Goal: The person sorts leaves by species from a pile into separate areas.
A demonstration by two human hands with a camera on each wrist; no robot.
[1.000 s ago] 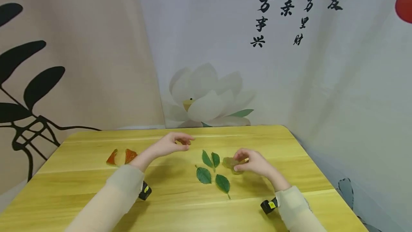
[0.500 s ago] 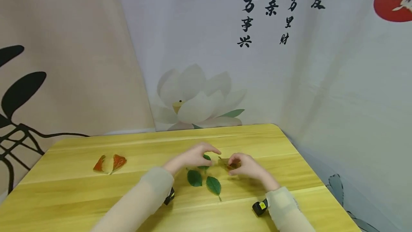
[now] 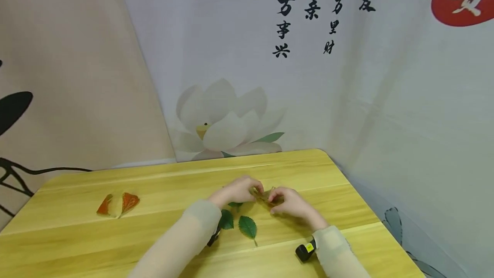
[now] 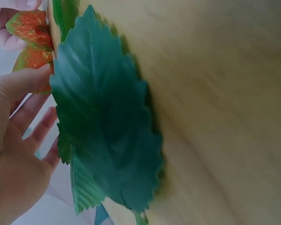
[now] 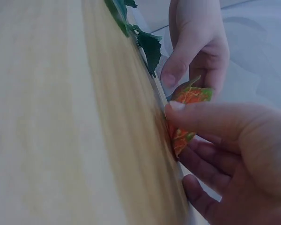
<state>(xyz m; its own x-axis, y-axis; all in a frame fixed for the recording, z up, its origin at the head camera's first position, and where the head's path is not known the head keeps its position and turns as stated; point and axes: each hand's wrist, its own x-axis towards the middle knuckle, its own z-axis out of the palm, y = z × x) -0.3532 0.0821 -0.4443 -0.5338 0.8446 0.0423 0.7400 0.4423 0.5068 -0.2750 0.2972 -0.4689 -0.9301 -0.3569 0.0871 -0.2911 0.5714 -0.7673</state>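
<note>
Characters are being displayed in black brush strokes on the pale cloth (image 3: 216, 33) behind the table (image 3: 308, 170): 睦万事兴 is being shown down one column, 远亲, 生万里财 and 友 down others, the rightmost being cut by the upper edge of the view, while 贵 is being set in white on a red oval (image 3: 447, 10). A yellow label (image 3: 310, 248) is being borne by the black device (image 3: 302, 253) at the right wrist, its print being too small to read. A lotus (image 3: 227, 128) is being pictured low on the cloth. Above the table's right half, a red leaf (image 5: 192, 97) is being pinched between thumb and fingers by both the left hand (image 3: 241, 190) and the right hand (image 3: 289, 203). Green leaves (image 3: 248, 226) are lying nearer the front, some being partly hidden by the left hand and left sleeve (image 3: 185, 235). Well apart, an orange two-lobed leaf (image 3: 130, 202) is lying toward the table's left end. In the left wrist view, much is being blocked by a large serrated green leaf.
</note>
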